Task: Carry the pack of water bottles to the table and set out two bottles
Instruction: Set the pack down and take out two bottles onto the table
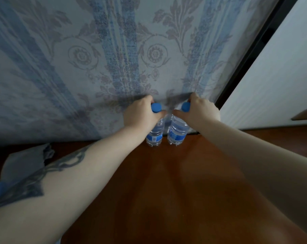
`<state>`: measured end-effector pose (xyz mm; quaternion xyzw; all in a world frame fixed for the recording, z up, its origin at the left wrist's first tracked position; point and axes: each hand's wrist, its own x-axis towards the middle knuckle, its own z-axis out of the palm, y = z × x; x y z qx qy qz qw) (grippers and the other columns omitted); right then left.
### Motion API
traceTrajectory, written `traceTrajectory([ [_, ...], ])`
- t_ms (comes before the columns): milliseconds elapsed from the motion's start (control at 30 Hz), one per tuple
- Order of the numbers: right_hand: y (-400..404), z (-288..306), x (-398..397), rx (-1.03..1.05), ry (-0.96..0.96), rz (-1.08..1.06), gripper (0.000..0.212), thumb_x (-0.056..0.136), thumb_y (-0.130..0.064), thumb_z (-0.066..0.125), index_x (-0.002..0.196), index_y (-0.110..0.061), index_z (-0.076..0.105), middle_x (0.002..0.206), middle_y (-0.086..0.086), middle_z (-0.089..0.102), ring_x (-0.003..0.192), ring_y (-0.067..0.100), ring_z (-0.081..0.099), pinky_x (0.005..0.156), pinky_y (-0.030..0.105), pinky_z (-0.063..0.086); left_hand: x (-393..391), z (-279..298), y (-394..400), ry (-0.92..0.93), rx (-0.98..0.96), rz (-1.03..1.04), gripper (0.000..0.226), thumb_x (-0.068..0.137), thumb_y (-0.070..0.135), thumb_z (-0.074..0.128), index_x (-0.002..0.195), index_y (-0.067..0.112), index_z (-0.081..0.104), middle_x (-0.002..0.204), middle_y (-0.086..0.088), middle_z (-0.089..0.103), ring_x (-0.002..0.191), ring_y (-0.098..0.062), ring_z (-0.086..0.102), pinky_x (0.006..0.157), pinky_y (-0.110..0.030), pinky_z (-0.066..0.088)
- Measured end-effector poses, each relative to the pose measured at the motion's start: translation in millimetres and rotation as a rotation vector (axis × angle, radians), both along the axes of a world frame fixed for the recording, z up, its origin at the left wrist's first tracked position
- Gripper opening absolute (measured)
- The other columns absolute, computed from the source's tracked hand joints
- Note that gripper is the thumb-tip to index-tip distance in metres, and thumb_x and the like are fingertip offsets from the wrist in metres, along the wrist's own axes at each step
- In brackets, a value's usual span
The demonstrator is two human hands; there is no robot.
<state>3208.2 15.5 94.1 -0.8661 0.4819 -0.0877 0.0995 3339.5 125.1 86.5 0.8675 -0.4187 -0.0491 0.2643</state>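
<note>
Gripping by the necks — your left hand clasps one bottle, right hand the other bottle | both upright, side by side at the table's far edge — looks like placement.

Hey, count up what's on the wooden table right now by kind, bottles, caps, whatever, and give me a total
Water bottles: 2, the left bottle and the right bottle, both upright on the wooden table
Blue caps: 2, left cap and right cap
Hands gripping the bottle necks: 2, left hand and right hand
Total: 6
</note>
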Motion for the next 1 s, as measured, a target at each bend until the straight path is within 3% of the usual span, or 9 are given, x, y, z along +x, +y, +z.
traceTrajectory([
  [133,3.0,-2.0,-3.7,0.056,0.035,-0.091,0.081,0.069,-0.08,0.057,0.107,-0.009,0.053,0.086,0.003,0.053,0.074,0.027,0.053,0.055,0.031,0.035,-1.1,0.3,3.0,0.004,-0.003,0.007,0.05,0.069,0.06,0.08,0.085,0.015,0.068,0.083,0.001,0.066,0.071,-0.02,0.059,0.049,-0.026,0.035],
  [300,3.7,-2.4,-3.7,0.213,-0.139,-0.158,0.057,0.065,-0.061,0.078,0.09,-0.012,0.063,0.079,0.003,0.06,0.062,0.018,0.052,0.042,0.023,0.029,-7.1,2.3,0.6,0.117,-0.03,0.083,0.043,0.067,0.051,0.087,0.084,0.013,0.074,0.081,0.0,0.073,0.07,-0.018,0.066,0.057,-0.032,0.052],
  [433,5.3,-1.0,-3.9,0.22,-0.14,-0.104,0.044,0.066,-0.048,0.084,0.082,-0.014,0.061,0.078,0.003,0.058,0.054,0.011,0.044,0.042,0.022,0.028,-11.8,-1.5,-0.4,0.17,-0.049,0.08,0.038,0.071,0.045,0.087,0.094,0.017,0.076,0.088,0.0,0.077,0.073,-0.016,0.065,0.053,-0.025,0.043],
  [567,8.2,-1.3,-6.0,0.169,-0.161,-0.036,0.048,0.069,-0.037,0.084,0.101,-0.009,0.06,0.086,0.003,0.056,0.076,0.022,0.054,0.061,0.029,0.038,-11.1,-1.9,-1.3,0.188,-0.08,0.098,0.045,0.07,0.041,0.088,0.104,0.013,0.076,0.106,-0.007,0.07,0.081,-0.018,0.061,0.061,-0.027,0.046],
  [667,10.2,-0.2,-2.0,0.104,-0.109,-0.015,0.051,0.07,-0.046,0.08,0.101,-0.012,0.059,0.086,0.004,0.06,0.075,0.023,0.053,0.06,0.03,0.038,-10.0,-1.7,-1.0,0.23,-0.086,0.088,0.037,0.07,0.037,0.09,0.097,0.015,0.078,0.094,-0.003,0.079,0.072,-0.014,0.064,0.052,-0.021,0.045],
  [767,10.4,1.3,1.4,0.099,-0.122,-0.046,0.049,0.069,-0.043,0.082,0.101,-0.011,0.062,0.089,0.007,0.066,0.073,0.022,0.053,0.06,0.03,0.04,-12.1,-1.5,-3.2,0.243,-0.086,0.083,0.036,0.069,0.034,0.091,0.097,0.016,0.078,0.09,-0.001,0.08,0.071,-0.013,0.064,0.051,-0.018,0.042],
  [900,8.7,2.4,0.0,0.14,-0.129,-0.039,0.047,0.068,-0.038,0.085,0.098,-0.01,0.064,0.088,0.007,0.065,0.074,0.022,0.055,0.06,0.03,0.039,-13.7,-0.8,-6.1,0.271,-0.101,0.078,0.047,0.065,0.032,0.093,0.104,0.019,0.07,0.087,0.007,0.068,0.076,-0.012,0.061,0.052,-0.016,0.036],
  [1000,7.6,2.0,-0.8,0.154,-0.147,-0.025,0.045,0.068,-0.035,0.086,0.099,-0.01,0.065,0.09,0.007,0.067,0.075,0.022,0.055,0.061,0.03,0.039,-12.0,-5.4,-3.6,0.33,-0.146,0.077,0.046,0.064,0.027,0.094,0.1,0.02,0.066,0.085,0.011,0.064,0.077,-0.011,0.061,0.057,-0.015,0.04],
])
